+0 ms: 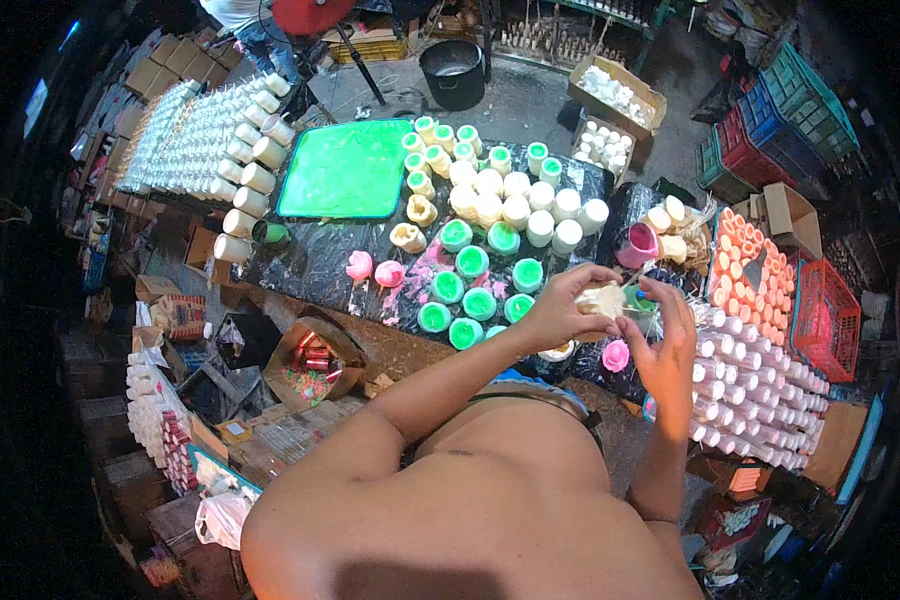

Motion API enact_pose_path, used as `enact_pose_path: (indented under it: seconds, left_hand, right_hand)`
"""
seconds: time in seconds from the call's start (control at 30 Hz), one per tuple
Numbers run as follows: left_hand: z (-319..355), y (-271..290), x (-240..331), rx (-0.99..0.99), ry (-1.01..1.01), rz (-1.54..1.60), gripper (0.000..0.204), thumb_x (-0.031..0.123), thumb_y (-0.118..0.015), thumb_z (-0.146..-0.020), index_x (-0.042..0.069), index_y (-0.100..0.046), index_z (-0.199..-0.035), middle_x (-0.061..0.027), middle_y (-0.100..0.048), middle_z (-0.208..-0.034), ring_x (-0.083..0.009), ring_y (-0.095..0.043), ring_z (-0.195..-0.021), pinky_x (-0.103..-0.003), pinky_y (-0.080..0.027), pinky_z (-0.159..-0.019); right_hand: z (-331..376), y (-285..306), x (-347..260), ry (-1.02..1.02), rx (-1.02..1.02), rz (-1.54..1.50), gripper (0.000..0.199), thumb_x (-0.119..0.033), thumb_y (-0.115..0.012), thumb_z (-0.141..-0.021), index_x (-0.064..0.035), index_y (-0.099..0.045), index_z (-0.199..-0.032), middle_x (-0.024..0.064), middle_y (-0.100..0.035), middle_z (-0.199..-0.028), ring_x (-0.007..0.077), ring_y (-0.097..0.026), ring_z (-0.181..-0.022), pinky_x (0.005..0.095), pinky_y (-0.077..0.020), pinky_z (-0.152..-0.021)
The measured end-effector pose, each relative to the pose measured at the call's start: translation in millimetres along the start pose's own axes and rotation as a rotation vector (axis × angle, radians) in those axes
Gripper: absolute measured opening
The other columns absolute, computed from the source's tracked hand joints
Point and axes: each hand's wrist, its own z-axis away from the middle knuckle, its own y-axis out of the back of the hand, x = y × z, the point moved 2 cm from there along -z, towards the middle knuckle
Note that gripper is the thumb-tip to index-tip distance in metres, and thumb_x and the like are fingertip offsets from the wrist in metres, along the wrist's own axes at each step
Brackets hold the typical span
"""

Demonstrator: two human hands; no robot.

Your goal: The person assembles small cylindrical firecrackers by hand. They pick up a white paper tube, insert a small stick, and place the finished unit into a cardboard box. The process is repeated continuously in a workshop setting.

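Observation:
My left hand (pixel 573 306) is closed around a cream-coloured lumpy piece (pixel 602 300), held above the table's near right part. From the other side, my right hand (pixel 667 335) curls in, its thumb at the edge of the same piece; where its fingertips meet is hard to make out. Pale strands show by these fingertips. Below the hands lies a pink rose-shaped piece (pixel 615 355). To their left stand several white cups filled with green (pixel 478 303). Past the hands sits a pink pitcher (pixel 636 245), next to pale cream pieces (pixel 675 240).
A tray of green material (pixel 345 170) lies on the black-covered table (pixel 320 262). Rows of white cylinders (pixel 185 140) stand at left, pale pink-white ones (pixel 750 385) at right, near orange pieces (pixel 745 270). Beyond are a black bucket (pixel 453 75), stacked crates (pixel 770 120) and a person (pixel 255 30).

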Motion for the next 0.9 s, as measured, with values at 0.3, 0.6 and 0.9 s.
enact_pose_path:
  seconds: [0.3, 0.6, 0.9]
  left_hand:
    - [22.0, 27.2, 9.2, 0.092, -0.016, -0.059, 0.049, 0.012, -0.084, -0.082, 0.006, -0.065, -0.127, -0.0074, -0.060, -0.126, -0.0193, -0.057, -0.123, -0.036, -0.046, -0.106]
    - [25.7, 27.3, 8.4, 0.439, -0.095, -0.374, 0.056, 0.028, -0.078, -0.091, 0.003, -0.056, -0.136, -0.0118, -0.050, -0.135, -0.0239, -0.051, -0.128, -0.039, -0.045, -0.106]
    - [44.5, 53.5, -26.2, 0.251, 0.368, 0.547, 0.066, 0.036, -0.079, -0.092, 0.000, -0.050, -0.139, -0.0126, -0.064, -0.126, -0.0171, -0.063, -0.113, -0.035, -0.051, -0.098]
  right_hand:
    - [-6.1, -55.6, 14.7, -0.143, -0.221, -0.385, 0.048, -0.013, -0.078, -0.088, -0.0011, -0.059, -0.130, 0.0179, -0.071, -0.117, 0.0314, -0.072, -0.097, 0.0369, -0.0556, -0.074]
    - [-13.7, -78.3, 18.5, -0.093, -0.279, -0.310, 0.068, -0.022, -0.087, -0.076, 0.0043, -0.056, -0.131, 0.0215, -0.066, -0.123, 0.0374, -0.067, -0.112, 0.0431, -0.0536, -0.092]
    - [-16.6, -92.1, 10.6, 0.149, -0.190, -0.144, 0.064, -0.027, -0.085, -0.080, -0.0008, -0.060, -0.133, 0.0191, -0.067, -0.125, 0.0374, -0.068, -0.109, 0.0433, -0.0555, -0.091]
